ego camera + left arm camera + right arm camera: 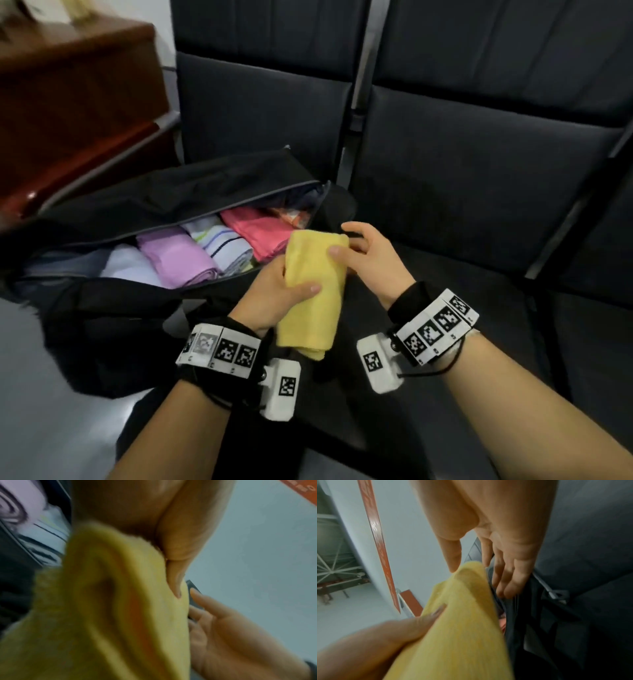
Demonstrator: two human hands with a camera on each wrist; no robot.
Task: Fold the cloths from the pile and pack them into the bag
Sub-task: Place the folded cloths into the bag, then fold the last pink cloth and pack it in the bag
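A folded yellow cloth (315, 291) (111, 601) (457, 635) hangs upright over the seat, just right of the open black bag (171, 192). My left hand (274, 291) (137, 513) grips its middle, thumb across the front and fingers hidden behind. My right hand (356, 246) (496, 527) is at the cloth's top corner: only the thumb tip touches it, and the straight fingers stand spread behind it. Inside the bag lie folded cloths side by side: white (126, 263), purple (178, 257), striped (219, 243) and pink (260, 229). No pile of cloths shows in any view.
The bag lies on a row of dark padded seats (462, 171) whose backrests rise behind. A brown wooden cabinet (68, 85) stands at the far left. Grey floor (51, 377) lies at the lower left.
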